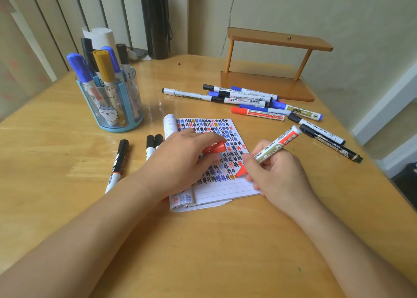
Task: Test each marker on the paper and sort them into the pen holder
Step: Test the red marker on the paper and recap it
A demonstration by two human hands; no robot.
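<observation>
- The right hand (pixel 277 171) pinches the red marker (pixel 279 143) between thumb and fingers, as one holds a pen for writing.
- The red tip of this marker touches the paper (pixel 225 189), just at the end of the lowest row of coloured marks. Below it the lines are blank.
- The long axis of the marker goes from the tip, low and to the left, up to the tail, high and to the right, so the body leans away from the person.
- The left hand (pixel 180 160) lies palm down on the upper part of the paper. Its fingers are curled around the red cap (pixel 216 147), which comes out from under them.
- The cap lies to the left of the tip and a little farther from the person, near but not touching it. I judge that closing the marker needs the two hands to come together over the page.
- The pen holder (pixel 119 128) stands far to the left at the back of the table (pixel 225 241), already with several markers upright in it. It is nearer to the left hand, while the marker is in the right, so the right arm would have to reach across the paper.
- A pile of markers (pixel 248 99) lies behind the paper to the right, and some black markers (pixel 119 160) lie left of it.
</observation>
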